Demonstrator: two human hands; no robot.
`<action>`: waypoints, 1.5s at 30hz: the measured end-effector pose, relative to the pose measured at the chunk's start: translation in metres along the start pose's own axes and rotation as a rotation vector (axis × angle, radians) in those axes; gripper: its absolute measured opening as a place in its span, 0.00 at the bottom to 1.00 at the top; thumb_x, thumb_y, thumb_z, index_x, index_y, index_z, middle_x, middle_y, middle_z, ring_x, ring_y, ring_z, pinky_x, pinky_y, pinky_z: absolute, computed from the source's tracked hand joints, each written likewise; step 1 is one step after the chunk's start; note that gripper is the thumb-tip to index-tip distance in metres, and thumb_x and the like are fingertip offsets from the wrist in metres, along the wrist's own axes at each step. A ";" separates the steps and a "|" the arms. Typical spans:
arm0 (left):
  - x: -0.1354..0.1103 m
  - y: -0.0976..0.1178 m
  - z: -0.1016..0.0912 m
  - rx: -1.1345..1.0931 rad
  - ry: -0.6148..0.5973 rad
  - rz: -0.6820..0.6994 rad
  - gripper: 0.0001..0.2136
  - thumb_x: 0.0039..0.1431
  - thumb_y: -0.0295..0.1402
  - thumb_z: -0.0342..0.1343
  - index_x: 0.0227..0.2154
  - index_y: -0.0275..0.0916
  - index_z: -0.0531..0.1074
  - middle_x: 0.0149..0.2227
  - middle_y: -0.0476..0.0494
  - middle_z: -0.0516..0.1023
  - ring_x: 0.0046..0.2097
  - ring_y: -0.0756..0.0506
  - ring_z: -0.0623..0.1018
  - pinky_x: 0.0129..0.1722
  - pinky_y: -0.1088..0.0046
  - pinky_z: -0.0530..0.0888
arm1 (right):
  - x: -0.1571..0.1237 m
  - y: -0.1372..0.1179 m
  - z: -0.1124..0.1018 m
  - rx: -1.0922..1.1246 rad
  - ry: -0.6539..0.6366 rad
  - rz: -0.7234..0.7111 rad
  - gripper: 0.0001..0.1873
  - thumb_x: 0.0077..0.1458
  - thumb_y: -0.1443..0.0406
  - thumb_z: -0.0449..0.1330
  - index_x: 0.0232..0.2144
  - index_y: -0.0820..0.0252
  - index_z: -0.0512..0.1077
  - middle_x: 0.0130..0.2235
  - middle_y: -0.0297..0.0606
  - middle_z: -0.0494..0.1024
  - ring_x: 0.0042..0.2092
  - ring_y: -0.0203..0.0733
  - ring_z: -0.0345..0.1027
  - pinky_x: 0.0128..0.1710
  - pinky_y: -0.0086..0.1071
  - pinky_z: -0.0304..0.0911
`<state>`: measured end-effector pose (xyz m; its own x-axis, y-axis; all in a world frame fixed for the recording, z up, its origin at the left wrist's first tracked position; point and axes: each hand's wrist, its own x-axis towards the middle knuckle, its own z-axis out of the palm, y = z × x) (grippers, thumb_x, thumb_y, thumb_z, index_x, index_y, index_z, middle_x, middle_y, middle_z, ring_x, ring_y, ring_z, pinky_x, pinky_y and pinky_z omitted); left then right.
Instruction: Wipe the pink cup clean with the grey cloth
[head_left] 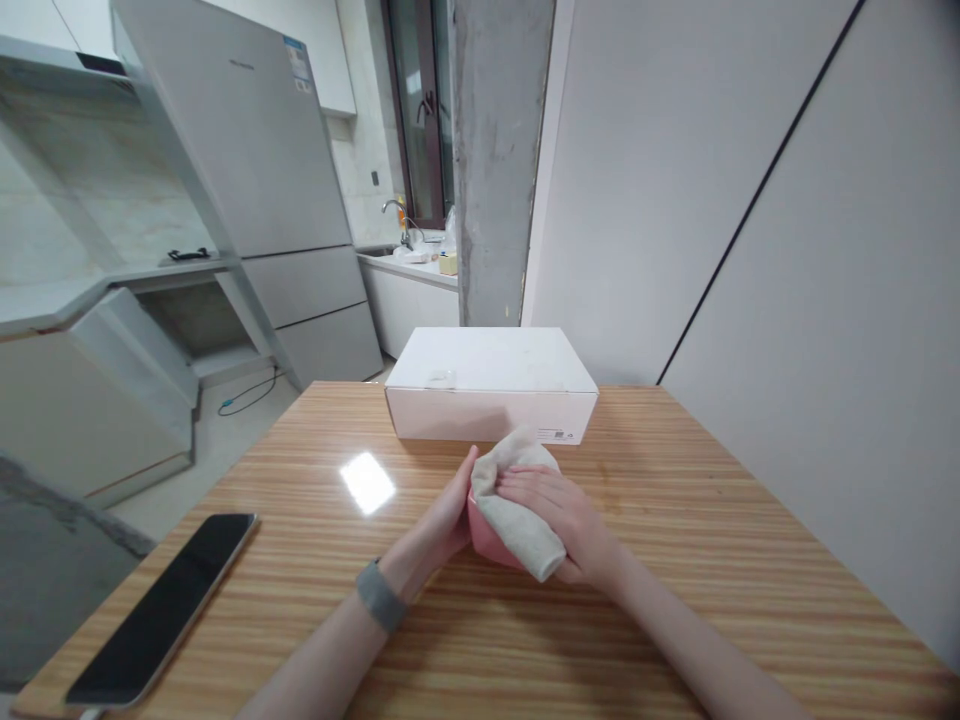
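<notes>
A pink object, perhaps a bowl or cup, is held above the wooden table in front of me. Most of it is hidden under a pale grey cloth. My left hand grips the pink object from its left side, thumb pointing up. Over the top lies my right hand, its fingers pressing the cloth against the object and partly into it. One end of the cloth hangs down over the near side. A grey band is around my left wrist.
A white box stands on the table just beyond my hands. At the left edge lies a black phone with a cable. A white wall borders the right side. Behind are a refrigerator and a sink counter.
</notes>
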<state>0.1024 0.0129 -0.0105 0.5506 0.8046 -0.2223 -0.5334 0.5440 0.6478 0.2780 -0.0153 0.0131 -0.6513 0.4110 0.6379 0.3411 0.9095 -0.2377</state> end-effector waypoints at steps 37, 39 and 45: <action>-0.013 -0.008 0.011 0.469 0.165 0.318 0.19 0.55 0.47 0.58 0.42 0.37 0.75 0.29 0.47 0.78 0.30 0.49 0.72 0.32 0.74 0.68 | 0.016 -0.019 -0.003 -0.158 -0.215 0.256 0.14 0.53 0.63 0.52 0.40 0.60 0.70 0.40 0.45 0.78 0.43 0.53 0.69 0.51 0.49 0.59; -0.013 -0.012 0.014 0.349 0.105 0.362 0.21 0.54 0.44 0.60 0.48 0.39 0.73 0.41 0.43 0.79 0.40 0.46 0.75 0.40 0.73 0.70 | 0.016 -0.017 -0.005 -0.203 -0.206 0.262 0.14 0.53 0.64 0.51 0.40 0.61 0.71 0.40 0.46 0.78 0.44 0.54 0.69 0.52 0.50 0.57; -0.014 0.001 0.005 0.338 0.013 0.038 0.23 0.54 0.51 0.55 0.45 0.39 0.75 0.38 0.42 0.81 0.39 0.42 0.77 0.36 0.70 0.72 | 0.015 -0.013 -0.008 -0.097 -0.220 0.201 0.15 0.54 0.63 0.47 0.39 0.60 0.70 0.40 0.46 0.78 0.42 0.52 0.69 0.47 0.46 0.60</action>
<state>0.0971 0.0011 -0.0033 0.5250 0.8270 -0.2013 -0.3089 0.4055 0.8603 0.2692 -0.0217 0.0316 -0.6918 0.5950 0.4091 0.5337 0.8030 -0.2654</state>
